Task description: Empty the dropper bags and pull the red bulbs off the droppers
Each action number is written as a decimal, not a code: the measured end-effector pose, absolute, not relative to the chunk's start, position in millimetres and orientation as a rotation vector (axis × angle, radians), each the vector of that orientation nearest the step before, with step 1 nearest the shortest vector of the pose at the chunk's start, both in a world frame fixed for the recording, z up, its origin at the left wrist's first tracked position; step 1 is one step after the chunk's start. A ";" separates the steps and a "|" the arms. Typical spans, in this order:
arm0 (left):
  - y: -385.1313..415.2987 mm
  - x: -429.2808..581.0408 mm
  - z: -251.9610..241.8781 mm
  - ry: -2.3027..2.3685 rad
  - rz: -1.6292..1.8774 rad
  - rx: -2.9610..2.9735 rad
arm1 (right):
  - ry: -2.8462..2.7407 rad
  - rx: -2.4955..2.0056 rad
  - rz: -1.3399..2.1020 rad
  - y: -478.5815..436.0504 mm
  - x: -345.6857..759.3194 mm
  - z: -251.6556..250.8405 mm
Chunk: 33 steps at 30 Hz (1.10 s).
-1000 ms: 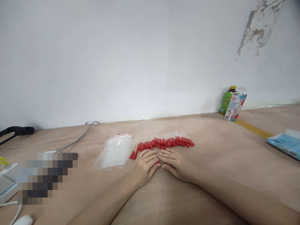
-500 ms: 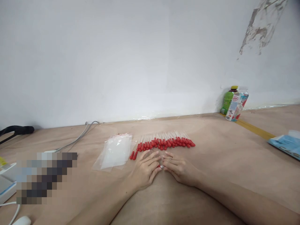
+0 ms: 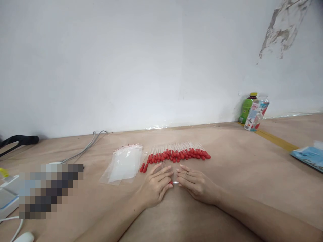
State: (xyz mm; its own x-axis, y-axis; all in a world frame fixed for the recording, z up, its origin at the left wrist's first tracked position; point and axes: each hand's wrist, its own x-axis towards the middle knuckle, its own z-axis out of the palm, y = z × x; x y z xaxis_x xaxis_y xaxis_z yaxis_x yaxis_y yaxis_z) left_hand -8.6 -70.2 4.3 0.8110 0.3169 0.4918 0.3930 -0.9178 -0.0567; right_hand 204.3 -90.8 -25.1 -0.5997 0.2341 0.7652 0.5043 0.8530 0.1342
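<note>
Between my hands lies a glass dropper (image 3: pixel 175 183) with a red rubber bulb, level and close to the table. My left hand (image 3: pixel 157 185) pinches it at the bulb end. The clear tube is gripped by my right hand (image 3: pixel 195 183), whose fingers hide its far end. Just beyond my fingers, many droppers with red bulbs (image 3: pixel 176 155) lie in a row, tubes pointing to the wall. Two loose red bulbs (image 3: pixel 143 167) rest left of the row, near my left hand. A stack of clear zip bags (image 3: pixel 126 163) lies farther left.
Two bottles (image 3: pixel 252 114) stand by the wall at the right, near a yellow tape strip (image 3: pixel 276 139). A blue packet (image 3: pixel 309 156) lies at the right edge. Grey cables (image 3: pixel 87 144), a pixelated patch and a white box (image 3: pixel 8 198) are on the left.
My right hand has shifted slightly right, away from my left. A little more of the clear tube shows between them. The view has tilted slightly.
</note>
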 end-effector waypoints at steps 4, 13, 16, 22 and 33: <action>-69.6 -8.7 4.7 -0.544 -0.717 -2.852 | -2.222 -0.531 -0.415 -91.3 206.6 -29.0; -70.0 -27.2 0.0 -0.613 -0.857 -2.835 | -2.142 -0.558 -0.346 -90.6 221.6 -31.8; -60.8 -41.4 3.8 -0.906 -1.032 -2.731 | -2.045 -0.769 -0.310 -88.5 226.5 -32.6; -24.8 -61.4 20.5 -1.533 -1.086 -2.447 | -1.982 -1.075 -0.154 -87.6 209.3 -29.8; -7.1 -70.8 13.2 -1.684 -0.871 -2.447 | -2.076 -1.397 -0.129 -71.9 163.8 -13.8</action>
State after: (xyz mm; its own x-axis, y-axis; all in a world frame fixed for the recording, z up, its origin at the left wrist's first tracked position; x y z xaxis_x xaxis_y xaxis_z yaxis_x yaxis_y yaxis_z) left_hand -70.8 -7.1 13.2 0.2502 0.8467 0.4696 0.8724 -0.4075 0.2698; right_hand 163.8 -71.9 -13.8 -0.2437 0.8030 0.5439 0.8640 0.4345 -0.2544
